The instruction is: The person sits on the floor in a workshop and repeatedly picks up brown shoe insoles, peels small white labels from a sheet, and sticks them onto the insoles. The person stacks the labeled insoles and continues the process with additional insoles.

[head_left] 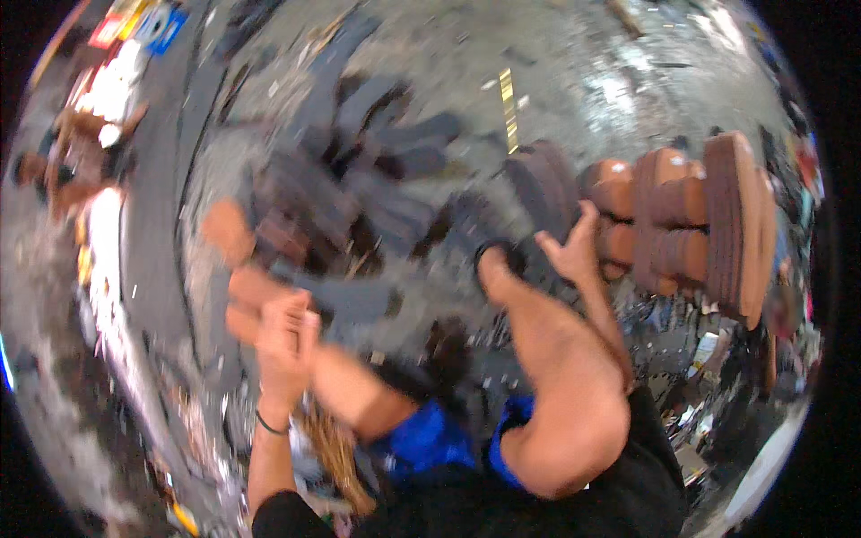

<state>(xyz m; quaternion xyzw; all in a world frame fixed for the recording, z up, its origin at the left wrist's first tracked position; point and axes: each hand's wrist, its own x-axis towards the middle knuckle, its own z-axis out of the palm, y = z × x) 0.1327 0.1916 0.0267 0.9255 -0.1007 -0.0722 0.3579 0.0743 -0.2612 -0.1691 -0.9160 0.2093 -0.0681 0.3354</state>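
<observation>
My left hand (285, 336) is in front of my left leg with its fingers curled in. Motion smears what lies in its grip, and tan shapes (251, 291) show just beyond the fingers. Over on the right, my right hand (577, 251) has its thumb spread from its fingers, with nothing seen between them. It is close to a dark brown thick sole (543, 184) at the near end of a row of brown sandals (668, 211) standing on edge. Left of centre lies a loose pile of dark grey sole-shaped pieces (350, 179). Blur hides fine detail.
A yellow marked strip (508, 108) lies on the grey floor (457, 54). Scraps and litter (691, 394) cover the ground at right, beside my bent right leg (565, 386). Another person (81, 161) sits at far left beyond a dark strip (152, 206).
</observation>
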